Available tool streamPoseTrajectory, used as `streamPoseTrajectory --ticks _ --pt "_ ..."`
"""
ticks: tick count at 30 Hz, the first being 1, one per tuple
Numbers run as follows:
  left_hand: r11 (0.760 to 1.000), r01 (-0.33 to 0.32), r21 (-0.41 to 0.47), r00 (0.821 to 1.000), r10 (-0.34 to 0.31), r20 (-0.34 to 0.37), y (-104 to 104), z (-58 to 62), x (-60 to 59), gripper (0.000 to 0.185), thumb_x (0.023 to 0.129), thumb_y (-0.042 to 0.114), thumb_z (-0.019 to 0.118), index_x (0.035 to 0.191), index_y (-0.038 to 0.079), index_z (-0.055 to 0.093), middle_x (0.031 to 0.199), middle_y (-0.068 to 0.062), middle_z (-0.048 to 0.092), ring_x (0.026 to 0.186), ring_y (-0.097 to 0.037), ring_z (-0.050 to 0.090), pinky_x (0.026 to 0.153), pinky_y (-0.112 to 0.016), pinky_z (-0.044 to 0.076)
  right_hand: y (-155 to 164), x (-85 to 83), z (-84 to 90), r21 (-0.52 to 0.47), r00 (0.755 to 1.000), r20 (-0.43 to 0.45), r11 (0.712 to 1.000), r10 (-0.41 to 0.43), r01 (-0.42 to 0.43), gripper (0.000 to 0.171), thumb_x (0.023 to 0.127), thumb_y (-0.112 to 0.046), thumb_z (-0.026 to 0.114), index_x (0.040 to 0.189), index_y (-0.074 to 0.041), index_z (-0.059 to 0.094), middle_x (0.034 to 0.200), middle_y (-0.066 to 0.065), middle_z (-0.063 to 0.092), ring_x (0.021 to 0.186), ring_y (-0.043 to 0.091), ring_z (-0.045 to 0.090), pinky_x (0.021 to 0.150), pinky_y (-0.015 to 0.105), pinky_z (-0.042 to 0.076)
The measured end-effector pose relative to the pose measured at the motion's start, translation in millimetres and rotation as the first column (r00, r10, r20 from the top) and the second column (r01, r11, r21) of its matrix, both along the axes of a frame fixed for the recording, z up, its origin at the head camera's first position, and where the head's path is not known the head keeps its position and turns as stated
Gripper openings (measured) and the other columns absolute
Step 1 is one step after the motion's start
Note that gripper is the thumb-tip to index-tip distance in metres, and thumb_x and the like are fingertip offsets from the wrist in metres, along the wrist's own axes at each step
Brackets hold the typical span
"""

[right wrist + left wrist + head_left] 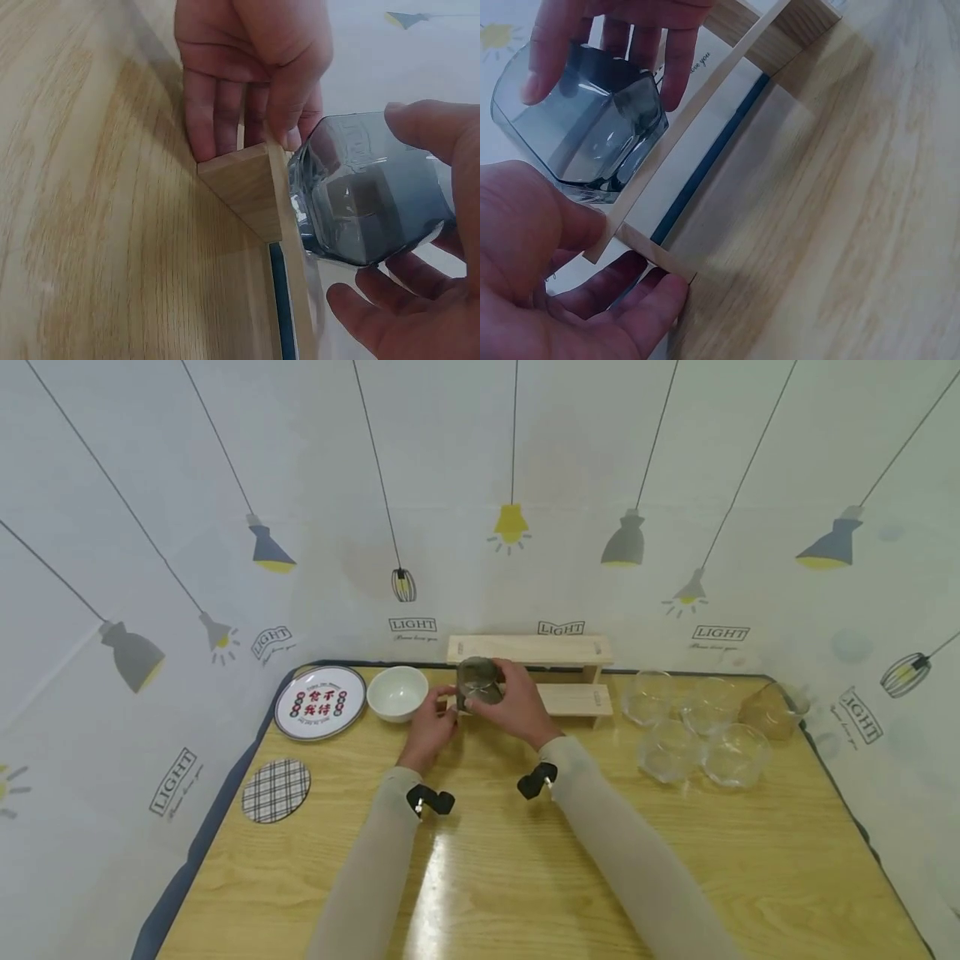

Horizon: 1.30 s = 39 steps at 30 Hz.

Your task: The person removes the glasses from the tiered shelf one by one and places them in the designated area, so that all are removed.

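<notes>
A two-step wooden stand (573, 699) stands at the back of the table. My right hand (521, 706) holds a grey-tinted faceted glass (360, 187) between thumb and fingers, with its base at the stand's lower step. In the left wrist view, the glass (592, 120) appears by the left end of that step. My left hand (431, 731) grips this same end, thumb on the board and fingers around the upright (247, 184). A white bowl (397, 693) lies just left of my left hand.
A plate with red and black writing (320, 703) lies at the back left, with a checked round coaster (276, 790) nearer the front. Several clear glass cups (735, 756) stand at the right, beside a clear pitcher (772, 710). A wall covering rises behind the stand.
</notes>
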<state>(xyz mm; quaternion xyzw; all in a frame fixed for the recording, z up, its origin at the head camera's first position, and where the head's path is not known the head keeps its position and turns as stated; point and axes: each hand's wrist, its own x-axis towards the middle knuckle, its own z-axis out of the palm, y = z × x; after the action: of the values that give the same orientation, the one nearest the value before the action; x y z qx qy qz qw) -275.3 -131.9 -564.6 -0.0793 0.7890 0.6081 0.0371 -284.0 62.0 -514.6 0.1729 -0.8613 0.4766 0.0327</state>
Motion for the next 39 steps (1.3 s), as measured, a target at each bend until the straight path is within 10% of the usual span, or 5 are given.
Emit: streamPoseTrajectory --ticks 14,28,39 --pt "0.999 -0.005 0.049 1.000 0.004 0.010 1.3 6.5 2.7 0.036 0.108 0.012 0.058 0.144 0.018 0.056 0.130 -0.019 0.059 0.104 -0.024 0.062 0.081 -0.031 0.054 27.1 31.5 15.2 -0.051 0.995 0.098 0.999 0.009 -0.004 0.086 0.087 -0.044 0.087 0.157 -0.018 0.043 0.145 0.010 0.058 0.136 0.032 0.055 0.112 0.055 0.051" --pt "0.999 0.011 0.038 1.000 -0.012 0.014 0.8 4.1 0.9 0.037 0.107 0.014 0.058 0.144 0.018 0.056 0.125 -0.016 0.058 0.097 -0.021 0.061 0.079 -0.029 0.054 98.3 77.2 37.8 -0.090 0.999 -0.052 0.996 0.015 -0.020 0.082 0.086 -0.033 0.090 0.156 -0.020 0.049 0.142 0.009 0.061 0.127 0.029 0.061 0.094 0.051 0.061" --pt "0.998 0.017 0.060 0.999 -0.018 0.027 -0.1 3.1 0.9 0.037 0.108 0.014 0.057 0.145 0.019 0.055 0.127 -0.016 0.056 0.101 -0.023 0.060 0.085 -0.034 0.055 169.4 108.8 47.6 -0.049 0.978 -0.148 0.989 -0.148 0.142 0.079 0.082 -0.019 0.093 0.151 -0.020 0.054 0.136 0.007 0.065 0.118 0.017 0.061 0.082 0.014 0.054"
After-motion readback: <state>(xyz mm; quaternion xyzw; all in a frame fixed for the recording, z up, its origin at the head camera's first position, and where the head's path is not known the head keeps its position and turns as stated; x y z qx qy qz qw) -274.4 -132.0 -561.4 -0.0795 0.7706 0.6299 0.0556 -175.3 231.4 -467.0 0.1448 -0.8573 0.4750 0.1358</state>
